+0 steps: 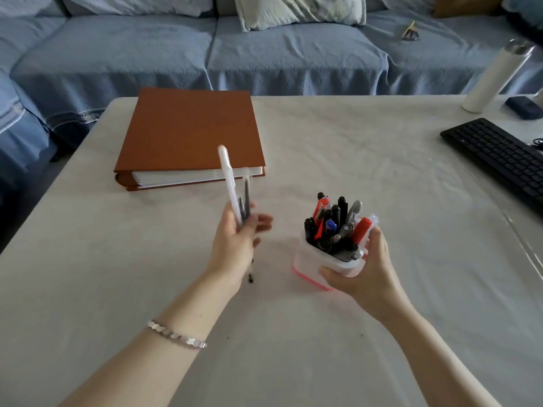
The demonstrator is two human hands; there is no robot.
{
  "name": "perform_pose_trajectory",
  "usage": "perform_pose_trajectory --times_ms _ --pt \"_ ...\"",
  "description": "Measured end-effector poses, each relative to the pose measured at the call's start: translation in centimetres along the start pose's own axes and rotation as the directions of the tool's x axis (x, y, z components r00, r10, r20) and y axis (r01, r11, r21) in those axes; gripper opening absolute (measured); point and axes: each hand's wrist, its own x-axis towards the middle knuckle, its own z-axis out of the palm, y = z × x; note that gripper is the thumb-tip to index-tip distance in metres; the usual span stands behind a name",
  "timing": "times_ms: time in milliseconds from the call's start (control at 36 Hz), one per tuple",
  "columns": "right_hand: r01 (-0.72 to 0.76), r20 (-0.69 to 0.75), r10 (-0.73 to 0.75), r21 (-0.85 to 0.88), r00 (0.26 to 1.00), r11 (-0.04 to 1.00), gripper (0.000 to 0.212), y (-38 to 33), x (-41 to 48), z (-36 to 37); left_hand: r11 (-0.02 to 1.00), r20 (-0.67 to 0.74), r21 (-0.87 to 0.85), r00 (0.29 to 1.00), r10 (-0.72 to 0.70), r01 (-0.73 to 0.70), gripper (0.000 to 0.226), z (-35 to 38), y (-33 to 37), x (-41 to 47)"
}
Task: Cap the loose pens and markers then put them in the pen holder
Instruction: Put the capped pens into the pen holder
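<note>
Item: pen holder, white with a red base, standing on the cloth-covered table just right of centre. Packed with capped pens and markers, tips of the caps pointing up and fanned slightly toward 12 o'clock.

Item: right hand, wrapped around the holder's near right side, thumb on the front wall, fingers behind. Clamped on the holder, steadying it.

Item: left hand, raised at 9 o'clock of the holder, near but apart from it. Closed around a small bundle: one white pen and at least one dark pen. Their long axes run close to upright, leaning toward 11 o'clock. Blurred; whether each is capped cannot be told.

Relation: the holder's open mouth lies at 3 o'clock from the bundle. The left hand is the carrying hand; the bundle would likely need to travel rightward and go in lower end first.

Also present: brown album at 11 o'clock, black keyboard at 2 o'clock.
</note>
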Motion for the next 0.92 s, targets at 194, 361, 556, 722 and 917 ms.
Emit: perform_pose_trajectory --times_ms 194,361,556,722,917 --pt "-0.010 -0.011 0.010 -0.023 1.000 1.000 0.085 0.1 0.1 0.1 0.896 0.125 -0.425 0.973 0.196 -0.126 0.020 2.3 4.7 0.3" --pt "-0.001 -0.022 0.001 -0.007 1.000 1.000 0.078 0.0 0.1 0.1 0.908 0.187 -0.405 0.963 0.195 -0.105 0.013 5.7 3.9 -0.6" --pt "-0.002 -0.031 0.002 -0.014 1.000 1.000 0.082 0.0 0.1 0.1 0.964 0.270 -0.038 0.927 0.262 -0.261 0.031 5.6 2.8 -1.0" --pt "-0.001 -0.025 0.001 -0.002 1.000 1.000 0.083 0.2 0.1 0.1 0.917 0.200 -0.078 0.895 0.398 -0.390 0.018 5.0 3.5 -0.6" --pt "0.009 -0.020 -0.009 -0.002 1.000 1.000 0.084 0.2 0.0 0.1 0.798 -0.013 -0.122 0.805 0.593 -0.590 0.063 5.2 3.9 -0.7"
